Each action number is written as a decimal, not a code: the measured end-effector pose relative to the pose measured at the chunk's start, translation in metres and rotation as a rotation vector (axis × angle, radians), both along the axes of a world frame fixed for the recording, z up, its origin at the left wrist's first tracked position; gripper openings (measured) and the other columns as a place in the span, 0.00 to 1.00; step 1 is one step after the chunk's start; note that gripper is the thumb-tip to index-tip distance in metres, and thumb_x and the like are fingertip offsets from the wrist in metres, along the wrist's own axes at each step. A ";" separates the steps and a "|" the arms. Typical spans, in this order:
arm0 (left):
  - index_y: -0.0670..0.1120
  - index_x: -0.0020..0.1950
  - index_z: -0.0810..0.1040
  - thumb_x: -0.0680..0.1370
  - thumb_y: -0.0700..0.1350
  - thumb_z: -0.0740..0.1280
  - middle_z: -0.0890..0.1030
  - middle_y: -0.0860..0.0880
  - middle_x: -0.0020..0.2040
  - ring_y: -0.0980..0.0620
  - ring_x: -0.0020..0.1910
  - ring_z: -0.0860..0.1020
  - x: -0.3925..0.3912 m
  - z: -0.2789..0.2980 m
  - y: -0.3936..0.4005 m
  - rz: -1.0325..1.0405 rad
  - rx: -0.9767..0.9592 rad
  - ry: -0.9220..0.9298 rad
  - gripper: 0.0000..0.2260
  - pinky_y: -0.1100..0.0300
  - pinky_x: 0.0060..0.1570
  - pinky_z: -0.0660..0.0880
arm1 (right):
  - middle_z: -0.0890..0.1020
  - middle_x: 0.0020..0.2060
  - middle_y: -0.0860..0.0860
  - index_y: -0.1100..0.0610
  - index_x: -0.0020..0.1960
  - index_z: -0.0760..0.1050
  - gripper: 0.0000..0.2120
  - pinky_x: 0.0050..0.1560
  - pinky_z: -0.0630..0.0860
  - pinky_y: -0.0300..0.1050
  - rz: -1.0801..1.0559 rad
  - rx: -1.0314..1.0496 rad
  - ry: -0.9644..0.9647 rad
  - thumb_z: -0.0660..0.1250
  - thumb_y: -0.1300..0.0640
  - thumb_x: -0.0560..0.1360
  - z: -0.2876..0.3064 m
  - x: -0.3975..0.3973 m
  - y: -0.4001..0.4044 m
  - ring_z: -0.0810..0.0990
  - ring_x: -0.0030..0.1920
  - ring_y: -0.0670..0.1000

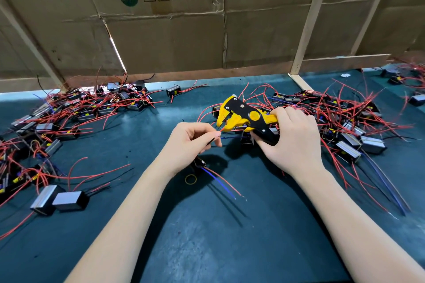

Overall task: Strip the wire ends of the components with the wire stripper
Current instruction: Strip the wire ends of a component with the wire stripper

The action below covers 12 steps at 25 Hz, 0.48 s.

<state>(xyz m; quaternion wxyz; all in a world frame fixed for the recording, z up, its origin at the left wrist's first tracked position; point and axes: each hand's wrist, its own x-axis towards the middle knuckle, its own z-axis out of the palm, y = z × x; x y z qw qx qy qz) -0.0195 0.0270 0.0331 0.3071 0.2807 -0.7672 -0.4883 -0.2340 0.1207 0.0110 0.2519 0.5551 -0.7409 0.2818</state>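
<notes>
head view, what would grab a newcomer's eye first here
The yellow and black wire stripper at the middle of the bench, gripped by the right hand, while the left hand pinches a red wire right at its mouth. Next, the tangled heaps of red-wired black components on the green mat, one heap at left, one at right.

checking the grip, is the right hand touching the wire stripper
Touching. The head view shows the right hand wrapped around the handles of the wire stripper.
</notes>
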 end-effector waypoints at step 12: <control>0.39 0.34 0.79 0.79 0.38 0.66 0.70 0.33 0.33 0.51 0.29 0.63 -0.004 -0.002 0.000 0.074 0.025 0.017 0.13 0.64 0.31 0.62 | 0.78 0.42 0.55 0.60 0.48 0.75 0.23 0.46 0.69 0.53 0.019 0.021 0.018 0.71 0.40 0.68 -0.002 0.004 0.000 0.76 0.45 0.60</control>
